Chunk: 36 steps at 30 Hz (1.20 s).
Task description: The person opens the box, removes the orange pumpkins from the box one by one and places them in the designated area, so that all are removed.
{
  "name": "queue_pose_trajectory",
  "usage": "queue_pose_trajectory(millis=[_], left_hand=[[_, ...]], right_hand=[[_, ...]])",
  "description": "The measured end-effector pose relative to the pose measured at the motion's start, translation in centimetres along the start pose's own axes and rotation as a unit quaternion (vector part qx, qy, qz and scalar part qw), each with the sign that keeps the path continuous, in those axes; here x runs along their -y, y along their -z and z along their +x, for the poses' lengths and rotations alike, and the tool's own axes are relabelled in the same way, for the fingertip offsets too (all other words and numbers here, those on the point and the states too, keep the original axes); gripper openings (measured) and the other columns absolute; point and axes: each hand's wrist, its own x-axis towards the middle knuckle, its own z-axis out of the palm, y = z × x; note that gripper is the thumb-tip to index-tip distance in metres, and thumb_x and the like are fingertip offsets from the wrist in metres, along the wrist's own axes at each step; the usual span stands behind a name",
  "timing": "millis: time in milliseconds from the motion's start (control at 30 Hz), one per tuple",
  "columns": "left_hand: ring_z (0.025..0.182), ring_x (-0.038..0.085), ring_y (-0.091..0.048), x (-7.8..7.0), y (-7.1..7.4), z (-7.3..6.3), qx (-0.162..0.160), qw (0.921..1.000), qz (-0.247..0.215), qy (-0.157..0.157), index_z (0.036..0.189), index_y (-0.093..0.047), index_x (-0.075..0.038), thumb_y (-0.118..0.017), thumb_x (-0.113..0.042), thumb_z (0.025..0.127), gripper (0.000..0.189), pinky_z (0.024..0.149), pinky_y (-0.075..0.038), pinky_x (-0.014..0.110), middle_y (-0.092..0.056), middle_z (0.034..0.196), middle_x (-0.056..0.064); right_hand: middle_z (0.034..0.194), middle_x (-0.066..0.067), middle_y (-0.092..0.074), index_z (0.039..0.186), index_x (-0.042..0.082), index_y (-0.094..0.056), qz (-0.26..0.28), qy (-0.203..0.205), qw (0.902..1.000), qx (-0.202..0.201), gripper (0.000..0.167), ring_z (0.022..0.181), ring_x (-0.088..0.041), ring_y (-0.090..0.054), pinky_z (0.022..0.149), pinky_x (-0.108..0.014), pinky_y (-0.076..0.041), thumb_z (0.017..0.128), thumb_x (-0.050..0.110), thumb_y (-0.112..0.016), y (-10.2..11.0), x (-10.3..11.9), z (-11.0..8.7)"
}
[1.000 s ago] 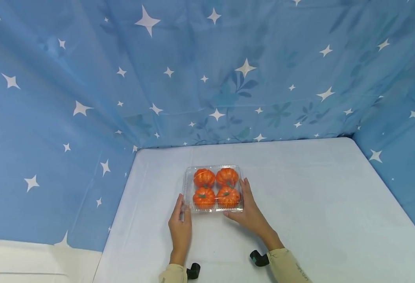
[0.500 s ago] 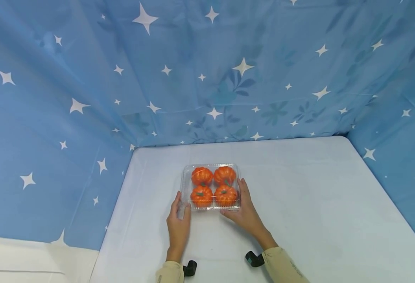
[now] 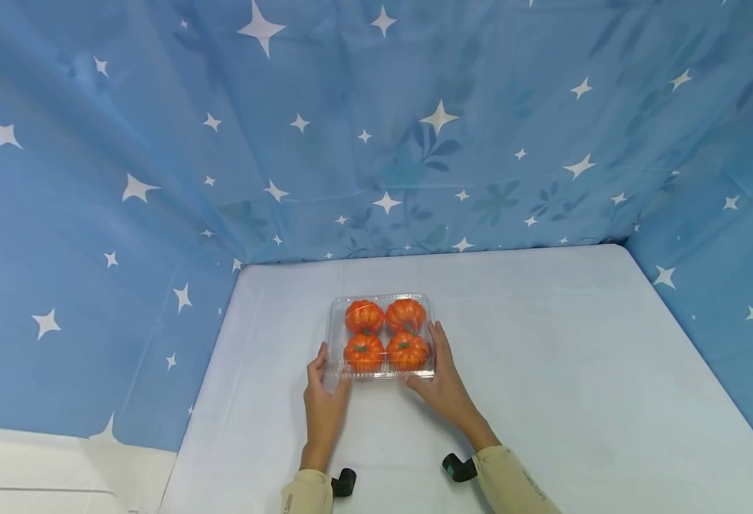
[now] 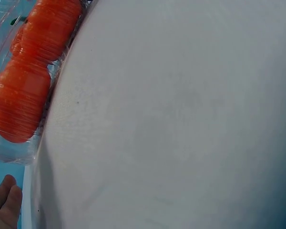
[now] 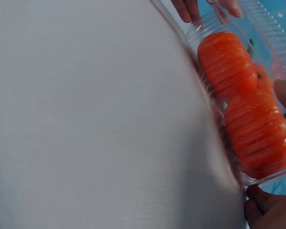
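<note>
A clear plastic clamshell box (image 3: 336,325) lies near the middle of the white table, with several small orange pumpkins (image 3: 365,352) inside, green stems showing. My left hand (image 3: 326,410) holds its near left corner, thumb at the front edge and fingers along the left side. Around the near right corner, my right hand (image 3: 448,392) grips the box, thumb at the front and fingers up the right side. The right wrist view shows the left fingertips (image 5: 186,9) at one end and the right hand (image 5: 271,210) at the other. Whether the box's underside touches the table is unclear.
The white-covered table (image 3: 543,371) stretches to both sides. Blue curtains (image 3: 350,128) with white stars stand behind it and along the left and right. A black wrist device (image 3: 344,483) sits at the left sleeve, another black device (image 3: 458,467) at the right.
The left hand has moved slightly inward and forward, its thumb now at the box's corner. The right hand stays on the box. The whole view has shifted slightly.
</note>
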Motion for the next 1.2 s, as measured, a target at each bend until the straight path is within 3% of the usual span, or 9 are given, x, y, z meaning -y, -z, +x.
queue_pose_trajectory(millis=[133, 233, 400, 600, 733, 1000, 1200], left_hand=[[0.153, 0.026, -0.039, -0.2, 0.0, 0.1, -0.001, 1.0000, 0.003, -0.002, 0.153, -0.046, -0.003, -0.075, -0.020, 0.103, 0.060, 0.125, -0.029, 0.054, -0.042, 0.168, -0.004], [0.153, 0.026, -0.040, -0.3, -0.1, 0.0, -0.003, 1.0000, 0.002, -0.003, 0.154, -0.045, -0.002, -0.075, -0.019, 0.103, 0.061, 0.125, -0.029, 0.054, -0.043, 0.168, -0.003], [0.152, 0.028, -0.042, -0.2, -0.4, -0.2, -0.012, 0.9999, 0.008, -0.004, 0.154, -0.046, -0.001, -0.075, -0.019, 0.102, 0.062, 0.123, -0.032, 0.053, -0.044, 0.167, 0.000], [0.150, 0.030, -0.045, 0.1, -0.6, -0.1, -0.017, 0.9996, 0.014, -0.016, 0.153, -0.047, 0.000, -0.075, -0.016, 0.102, 0.060, 0.122, -0.034, 0.051, -0.043, 0.167, 0.000], [0.150, 0.029, -0.045, 0.1, -0.6, 0.0, -0.017, 0.9997, 0.014, -0.014, 0.154, -0.047, -0.001, -0.075, -0.016, 0.102, 0.061, 0.122, -0.034, 0.052, -0.044, 0.167, 0.000], [0.148, 0.031, -0.047, -0.2, -0.8, -0.2, -0.027, 0.9994, 0.013, -0.015, 0.154, -0.048, -0.002, -0.076, -0.018, 0.102, 0.061, 0.121, -0.036, 0.053, -0.046, 0.166, 0.002], [0.149, 0.029, -0.047, -0.2, -0.8, -0.2, -0.026, 0.9993, 0.019, -0.018, 0.153, -0.049, -0.002, -0.076, -0.017, 0.102, 0.060, 0.121, -0.035, 0.053, -0.046, 0.165, 0.001]], right_hand=[[0.178, -0.020, -0.007, 0.174, 0.023, -0.012, -0.013, 0.026, 0.9996, -0.006, 0.106, 0.162, -0.041, -0.010, 0.125, -0.062, -0.020, 0.095, 0.034, -0.082, -0.5, -2.1, -0.4], [0.178, -0.020, -0.008, 0.174, 0.021, -0.009, -0.022, 0.050, 0.9984, -0.014, 0.100, 0.163, -0.035, -0.010, 0.129, -0.043, -0.014, 0.101, 0.030, -0.076, -0.6, -2.5, -0.8], [0.174, -0.027, -0.016, 0.173, 0.007, -0.012, -0.014, 0.075, 0.9968, -0.024, 0.089, 0.161, -0.037, -0.018, 0.126, -0.022, -0.012, 0.104, 0.015, -0.067, 0.1, -0.9, -1.3], [0.176, -0.017, -0.019, 0.172, 0.004, -0.012, -0.028, 0.039, 0.9989, -0.003, 0.082, 0.158, -0.039, -0.023, 0.124, -0.019, -0.015, 0.106, 0.007, -0.061, 1.0, 0.5, -1.1], [0.174, -0.021, -0.022, 0.171, 0.002, -0.016, -0.033, 0.038, 0.9985, -0.022, 0.079, 0.156, -0.044, -0.027, 0.124, -0.019, -0.015, 0.106, 0.005, -0.060, 0.7, 0.5, -1.2], [0.172, -0.024, -0.028, 0.171, 0.004, -0.021, -0.033, 0.017, 0.9984, -0.042, 0.070, 0.156, -0.044, -0.029, 0.126, -0.037, -0.021, 0.111, 0.009, -0.056, 0.3, 0.9, -1.7], [0.166, -0.023, -0.038, 0.166, -0.002, -0.033, -0.050, 0.019, 0.9950, -0.085, 0.062, 0.149, -0.044, -0.040, 0.122, -0.019, -0.024, 0.107, -0.002, -0.052, -0.2, 0.9, -2.0]])
